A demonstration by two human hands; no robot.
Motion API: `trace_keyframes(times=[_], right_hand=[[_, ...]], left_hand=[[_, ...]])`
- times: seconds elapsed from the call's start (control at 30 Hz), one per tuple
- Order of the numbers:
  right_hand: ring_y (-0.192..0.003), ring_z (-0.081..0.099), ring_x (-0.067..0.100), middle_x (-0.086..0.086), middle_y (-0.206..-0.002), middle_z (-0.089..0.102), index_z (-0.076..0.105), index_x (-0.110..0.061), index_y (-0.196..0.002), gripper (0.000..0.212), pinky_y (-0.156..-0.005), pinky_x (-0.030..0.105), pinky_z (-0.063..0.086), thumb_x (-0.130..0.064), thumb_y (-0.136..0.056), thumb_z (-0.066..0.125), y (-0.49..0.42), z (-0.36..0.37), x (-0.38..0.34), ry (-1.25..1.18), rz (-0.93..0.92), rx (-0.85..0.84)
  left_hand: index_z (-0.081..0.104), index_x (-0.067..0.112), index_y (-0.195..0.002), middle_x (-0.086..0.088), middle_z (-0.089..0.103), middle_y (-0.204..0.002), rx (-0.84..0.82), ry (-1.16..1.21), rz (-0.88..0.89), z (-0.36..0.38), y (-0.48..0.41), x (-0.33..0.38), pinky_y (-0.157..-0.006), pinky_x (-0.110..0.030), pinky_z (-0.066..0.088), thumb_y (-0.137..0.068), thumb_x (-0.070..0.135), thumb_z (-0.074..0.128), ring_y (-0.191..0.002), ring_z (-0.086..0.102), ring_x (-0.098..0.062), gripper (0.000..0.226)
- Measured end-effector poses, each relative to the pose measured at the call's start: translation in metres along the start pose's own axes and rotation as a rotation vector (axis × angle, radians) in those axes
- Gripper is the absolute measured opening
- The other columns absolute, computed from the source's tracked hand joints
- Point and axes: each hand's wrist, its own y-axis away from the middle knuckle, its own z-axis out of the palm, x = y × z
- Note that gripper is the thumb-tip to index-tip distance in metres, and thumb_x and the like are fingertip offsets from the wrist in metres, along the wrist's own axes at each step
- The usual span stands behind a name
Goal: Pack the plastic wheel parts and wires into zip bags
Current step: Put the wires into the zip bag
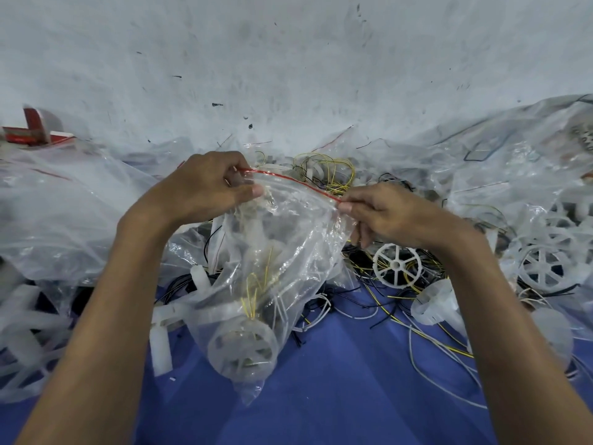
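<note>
A clear zip bag with a red zip strip hangs between my hands above the blue mat. Inside it lie a white plastic wheel and yellow wires. My left hand pinches the left end of the red strip. My right hand pinches the strip's right end. A loose white spoked wheel lies on the mat below my right hand, among black, white and yellow wires.
Large clear plastic bags pile up at left and at right, the right one holding more wheels. A tangle of yellow wires sits behind the bag. A red and white box stands far left. A pale wall rises behind.
</note>
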Motion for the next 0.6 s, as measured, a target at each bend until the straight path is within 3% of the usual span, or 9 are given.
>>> trace_keyframes(times=[0.1,0.2,0.27,0.33,0.4,0.5,0.6], right_hand=[[-0.055,0.065,0.005,-0.006,-0.061,0.065,0.051,-0.022,-0.108,0.019,-0.052,0.007,0.041,-0.008,-0.096,0.047,0.001,0.002,-0.002,-0.051,-0.050,0.020],[-0.070,0.066,0.007,-0.002,-0.081,0.069,0.052,-0.024,-0.107,0.022,-0.066,0.012,0.046,-0.008,-0.092,0.055,-0.004,0.004,-0.006,-0.032,-0.113,0.081],[-0.073,0.061,0.005,-0.003,-0.083,0.065,0.058,-0.013,-0.095,0.011,-0.075,0.018,0.048,-0.006,-0.087,0.061,-0.007,0.003,-0.006,0.029,-0.145,0.188],[-0.070,0.056,0.010,0.001,-0.080,0.063,0.061,0.001,-0.094,0.011,-0.069,0.014,0.045,-0.004,-0.084,0.061,-0.008,0.001,0.001,0.172,-0.188,0.256],[-0.069,0.057,0.014,0.001,-0.077,0.064,0.065,0.000,-0.094,0.012,-0.066,0.014,0.044,-0.003,-0.083,0.063,-0.006,0.001,0.010,0.266,-0.182,0.252],[-0.080,0.062,0.020,0.006,-0.086,0.069,0.069,-0.003,-0.087,0.011,-0.078,0.031,0.047,-0.010,-0.087,0.062,-0.004,0.001,0.021,0.314,-0.121,0.205],[-0.098,0.061,0.023,0.009,-0.109,0.067,0.070,-0.005,-0.099,0.019,-0.089,0.031,0.047,-0.008,-0.093,0.052,0.000,-0.003,0.025,0.274,-0.033,0.056]], left_hand=[[0.056,0.028,-0.070,0.010,0.063,-0.071,0.160,-0.039,0.016,-0.007,0.001,0.012,-0.071,-0.015,0.046,-0.074,0.032,0.078,-0.073,0.062,-0.006,0.023],[0.055,0.030,-0.067,0.019,0.059,-0.056,0.358,0.125,0.187,-0.019,0.012,0.040,-0.058,-0.008,0.040,-0.064,0.037,0.082,-0.053,0.052,0.008,0.028],[0.058,0.031,-0.077,0.019,0.064,-0.066,0.184,0.332,0.361,-0.022,0.024,0.064,-0.060,-0.009,0.045,-0.066,0.039,0.077,-0.059,0.058,0.006,0.024],[0.059,0.031,-0.099,0.014,0.070,-0.085,-0.235,0.432,0.453,-0.014,0.033,0.081,-0.073,-0.014,0.050,-0.072,0.040,0.072,-0.080,0.066,0.000,0.031],[0.054,0.031,-0.116,0.011,0.071,-0.106,-0.543,0.418,0.421,-0.005,0.034,0.084,-0.081,-0.017,0.049,-0.079,0.041,0.068,-0.099,0.065,-0.005,0.041],[0.053,0.032,-0.122,0.008,0.066,-0.116,-0.552,0.257,0.254,0.006,0.022,0.065,-0.084,-0.009,0.046,-0.083,0.045,0.062,-0.106,0.060,0.001,0.042],[0.053,0.032,-0.120,0.012,0.061,-0.114,-0.575,-0.085,0.074,0.010,0.010,0.040,-0.089,-0.021,0.043,-0.088,0.044,0.056,-0.110,0.057,-0.006,0.035]])
